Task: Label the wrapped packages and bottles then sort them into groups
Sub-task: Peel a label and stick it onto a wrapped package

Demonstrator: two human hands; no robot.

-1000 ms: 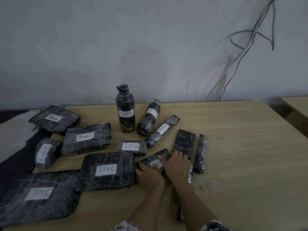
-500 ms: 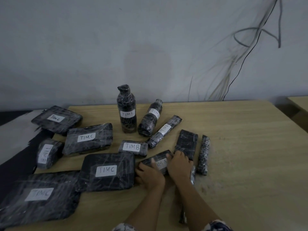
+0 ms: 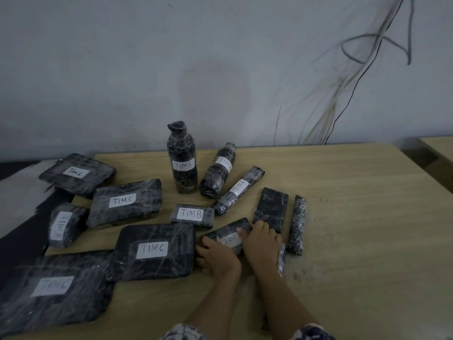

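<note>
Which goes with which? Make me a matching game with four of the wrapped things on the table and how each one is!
Things:
1. tall bottle
2. TIMB package
3. package with the half-covered label
4. thin roll at the right

How each one is:
A. no label showing
B. standing upright
C. touched by the left hand and the right hand
D. lying flat just in front of the tall bottle

Pairs: 1-B, 2-D, 3-C, 4-A
</note>
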